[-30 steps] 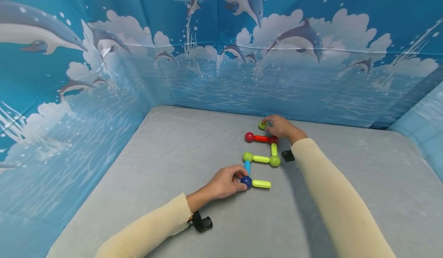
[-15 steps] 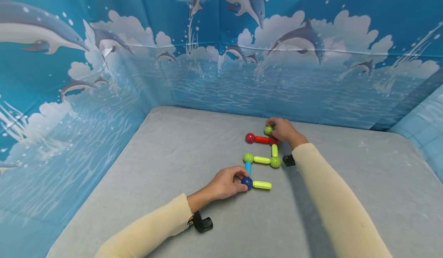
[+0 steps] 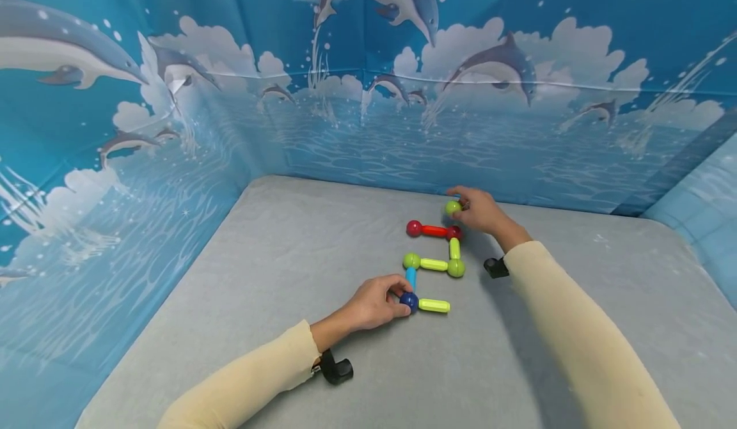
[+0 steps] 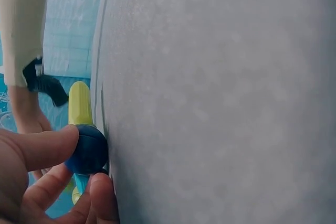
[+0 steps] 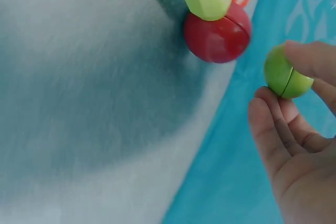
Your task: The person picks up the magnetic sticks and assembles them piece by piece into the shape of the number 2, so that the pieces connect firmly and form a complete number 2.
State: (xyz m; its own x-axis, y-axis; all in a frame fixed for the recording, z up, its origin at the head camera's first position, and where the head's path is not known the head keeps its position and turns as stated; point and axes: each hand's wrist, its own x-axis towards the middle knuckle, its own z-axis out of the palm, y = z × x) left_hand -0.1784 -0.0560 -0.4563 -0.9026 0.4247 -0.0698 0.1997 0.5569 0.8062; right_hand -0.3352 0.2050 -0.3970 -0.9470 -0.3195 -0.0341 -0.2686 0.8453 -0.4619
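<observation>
My left hand (image 3: 373,302) grips a dark blue ball (image 3: 409,302) at the near end of a zigzag of magnetic balls and rods. A yellow-green rod (image 3: 434,305) points right from that ball, and a light blue rod (image 3: 411,279) leads back to a green ball (image 3: 411,261). Further back, a red rod (image 3: 434,231) joins a red ball (image 3: 414,228) to a dark red ball (image 3: 454,233). My right hand (image 3: 480,211) pinches a loose green ball (image 5: 286,74) between thumb and fingers, just behind the dark red ball and apart from it.
The pieces lie on a grey cloth-covered table (image 3: 276,243). A dolphin-printed curtain (image 3: 357,141) hangs close behind its back edge. Another yellow-green rod (image 3: 434,265) and a green ball (image 3: 456,268) form the middle of the zigzag.
My right hand has carried the loose green ball rightward, from behind the red rod to behind the dark red ball; its forearm has swung right. My left hand stays on the blue ball.
</observation>
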